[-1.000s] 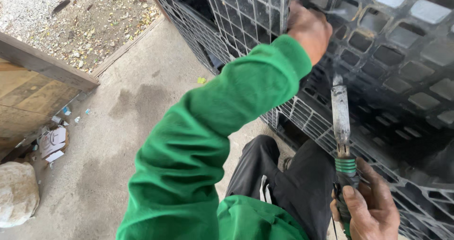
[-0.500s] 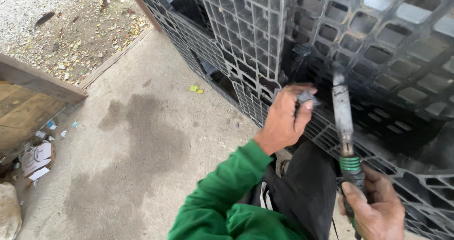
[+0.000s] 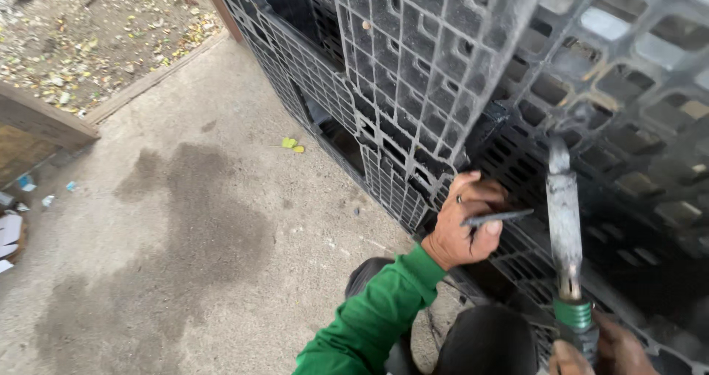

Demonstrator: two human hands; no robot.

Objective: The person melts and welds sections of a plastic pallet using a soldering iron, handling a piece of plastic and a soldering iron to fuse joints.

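Left hand [image 3: 465,224] dropped from grid top since earlier; fingers now pinch thin dark plastic strip [image 3: 498,216]. Right hand [image 3: 602,349] fisted round green-collared metal heat tool [image 3: 565,227], tip at black plastic grid pallet [image 3: 413,57]. I judge repair midway, joint unfinished.

Left hand [image 3: 465,227] is down off the top of the black plastic pallet [image 3: 443,72] now, lower against the grid, pinching a thin dark strip [image 3: 496,216] beside the grey welding tool [image 3: 565,220].

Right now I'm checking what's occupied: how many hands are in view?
2. The left hand pinches a thin dark strip against the black plastic pallet; the right hand, at the bottom edge, grips the heating tool.
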